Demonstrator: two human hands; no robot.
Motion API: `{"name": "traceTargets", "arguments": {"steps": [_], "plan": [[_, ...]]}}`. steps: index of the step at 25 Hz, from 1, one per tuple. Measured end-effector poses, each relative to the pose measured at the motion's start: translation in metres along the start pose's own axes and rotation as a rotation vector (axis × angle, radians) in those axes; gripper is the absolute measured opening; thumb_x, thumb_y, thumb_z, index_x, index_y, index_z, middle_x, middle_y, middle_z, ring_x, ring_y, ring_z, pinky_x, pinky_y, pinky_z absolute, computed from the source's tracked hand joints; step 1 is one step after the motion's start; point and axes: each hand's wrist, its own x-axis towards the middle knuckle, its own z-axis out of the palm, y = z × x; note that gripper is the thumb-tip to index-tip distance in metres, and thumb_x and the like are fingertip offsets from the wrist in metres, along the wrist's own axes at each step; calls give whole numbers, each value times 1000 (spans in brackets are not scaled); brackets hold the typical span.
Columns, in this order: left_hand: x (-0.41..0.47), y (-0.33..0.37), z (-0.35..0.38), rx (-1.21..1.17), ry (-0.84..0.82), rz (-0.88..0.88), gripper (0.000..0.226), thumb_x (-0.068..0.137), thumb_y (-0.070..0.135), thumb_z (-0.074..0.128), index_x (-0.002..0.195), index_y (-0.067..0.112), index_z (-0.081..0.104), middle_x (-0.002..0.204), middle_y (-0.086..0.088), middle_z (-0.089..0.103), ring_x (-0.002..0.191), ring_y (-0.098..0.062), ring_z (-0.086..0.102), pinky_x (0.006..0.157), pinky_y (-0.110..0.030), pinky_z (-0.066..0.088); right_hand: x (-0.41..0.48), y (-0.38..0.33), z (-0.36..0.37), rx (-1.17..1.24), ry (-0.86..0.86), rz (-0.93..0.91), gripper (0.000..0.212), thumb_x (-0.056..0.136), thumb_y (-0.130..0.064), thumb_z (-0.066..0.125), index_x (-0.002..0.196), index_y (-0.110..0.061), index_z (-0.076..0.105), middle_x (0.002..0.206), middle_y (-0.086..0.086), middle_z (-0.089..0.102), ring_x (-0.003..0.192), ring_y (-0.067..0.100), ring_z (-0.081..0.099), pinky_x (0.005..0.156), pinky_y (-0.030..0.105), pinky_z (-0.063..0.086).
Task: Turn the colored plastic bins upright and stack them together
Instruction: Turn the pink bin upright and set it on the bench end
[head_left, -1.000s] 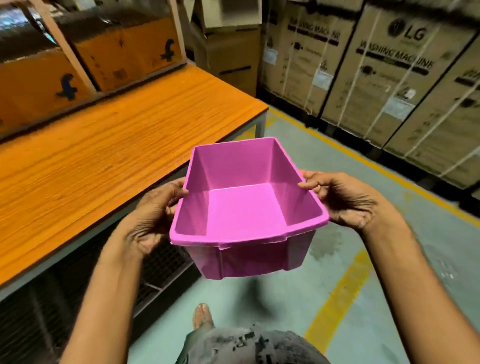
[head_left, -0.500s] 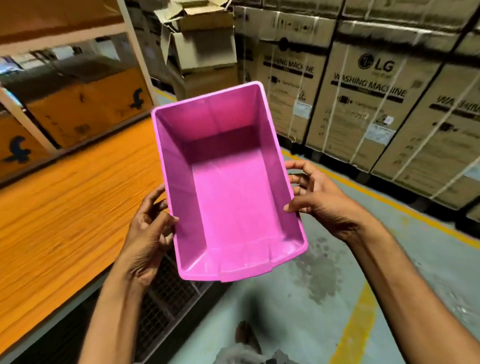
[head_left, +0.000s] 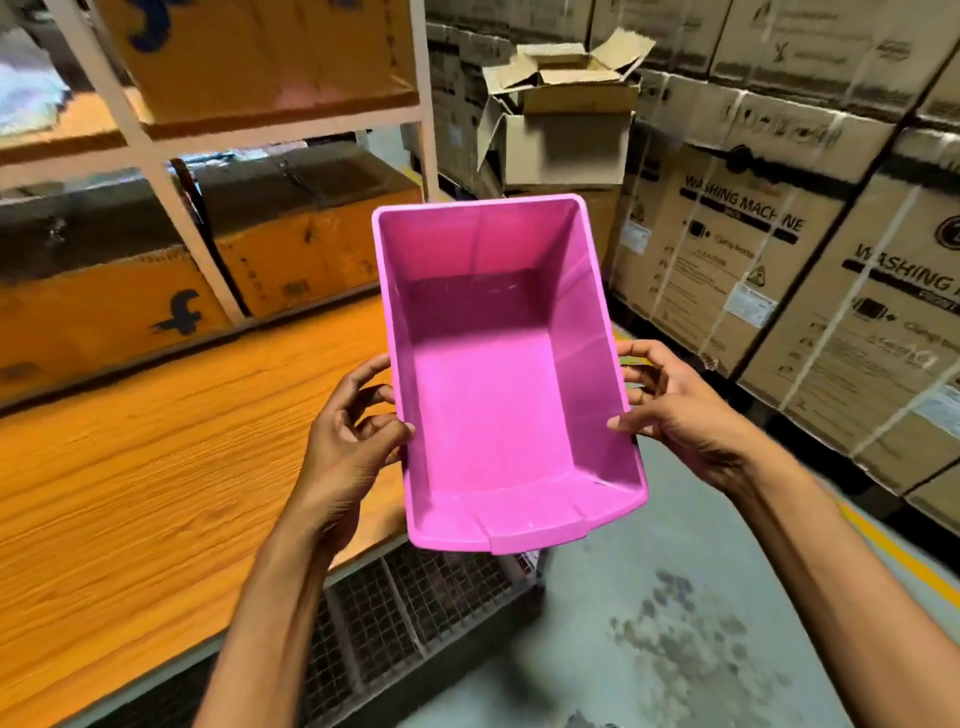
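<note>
A pink plastic bin (head_left: 498, 395) hangs in the air in front of me, tilted so its open mouth faces the camera and its low front lip points down. My left hand (head_left: 353, 441) grips its left rim, thumb on the inside edge and fingers curled behind. On the right rim my right hand (head_left: 670, 410) holds it the same way. The bin is empty. No other colored bin is in view.
An orange wooden table (head_left: 156, 467) stretches along the left, with a wire-mesh panel (head_left: 415, 613) under its edge. Shelving with orange cartons (head_left: 104, 312) rises behind it. Stacked washing-machine cartons (head_left: 779, 260) line the right; grey floor with a yellow line (head_left: 893, 551) lies below.
The bin has gone from level with its mouth up to tilted with its mouth toward me, and has risen. Both hands kept their hold on its sides. My view has lifted toward the shelves.
</note>
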Motion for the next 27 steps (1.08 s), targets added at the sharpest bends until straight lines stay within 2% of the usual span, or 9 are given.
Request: {"name": "traceTargets", "arguments": {"steps": [3, 6, 9, 11, 15, 17, 20, 23, 27], "plan": [[21, -8, 11, -10, 88, -30, 61, 91, -9, 61, 134, 34, 63, 95, 7, 62, 78, 3, 64, 72, -25, 58, 41, -7, -7, 95, -82, 97, 72, 73, 36, 46, 123, -13, 60, 106, 16, 68, 72, 15, 69, 55, 26, 52], [67, -17, 20, -97, 175, -171, 47, 90, 0, 64, 129, 26, 66, 94, -2, 60, 88, -11, 59, 67, -26, 53, 116, -13, -13, 121, -162, 264, 69, 76, 32, 40, 131, -5, 59, 96, 19, 65, 39, 4, 53, 31, 16, 34], [117, -24, 27, -112, 192, -312, 54, 63, 13, 68, 117, 18, 72, 107, -10, 55, 92, -23, 43, 67, -26, 44, 199, -11, -25, 137, -369, 378, 62, 80, 24, 35, 131, 1, 59, 74, 7, 47, 30, 1, 29, 31, 11, 21], [145, -23, 38, -107, 237, -327, 59, 61, 11, 60, 120, 14, 70, 114, -9, 61, 96, -21, 51, 69, -26, 46, 242, -14, -28, 146, -495, 413, 49, 81, 20, 33, 115, -1, 61, 60, -1, 41, 28, 1, 23, 39, 11, 13], [194, -2, 59, -82, 370, -373, 41, 82, 1, 47, 112, 22, 64, 107, 1, 62, 84, -11, 56, 51, -15, 50, 299, -33, -25, 15, -529, 417, 43, 86, 18, 34, 93, -13, 63, 56, -3, 46, 26, 1, 28, 30, 13, 30], [212, 3, 63, -50, 402, -415, 46, 82, 1, 45, 114, 23, 69, 103, 3, 62, 81, -10, 56, 48, -16, 52, 326, -37, -22, 4, -525, 434, 37, 84, 13, 46, 93, -18, 65, 63, -2, 55, 40, 4, 43, 45, 15, 45], [234, 4, 59, -40, 444, -462, 54, 79, 2, 48, 124, 20, 73, 103, 3, 66, 81, -11, 60, 52, -20, 56, 362, -37, -16, 9, -485, 495, 24, 74, 1, 67, 89, -18, 64, 82, 2, 52, 67, 10, 50, 74, 24, 49], [251, 2, 55, -20, 459, -506, 55, 80, 2, 51, 129, 18, 71, 98, 4, 66, 80, -11, 59, 53, -22, 57, 382, -37, -9, -9, -469, 542, 11, 95, -3, 55, 93, -14, 59, 79, 2, 60, 63, 11, 64, 71, 27, 58], [262, -6, 51, 4, 452, -554, 56, 80, 1, 50, 129, 20, 71, 95, 4, 63, 84, -13, 57, 63, -29, 58, 394, -37, -3, -73, -472, 562, 9, 97, -6, 55, 93, -13, 60, 67, 3, 70, 65, 11, 66, 64, 28, 57]]}}
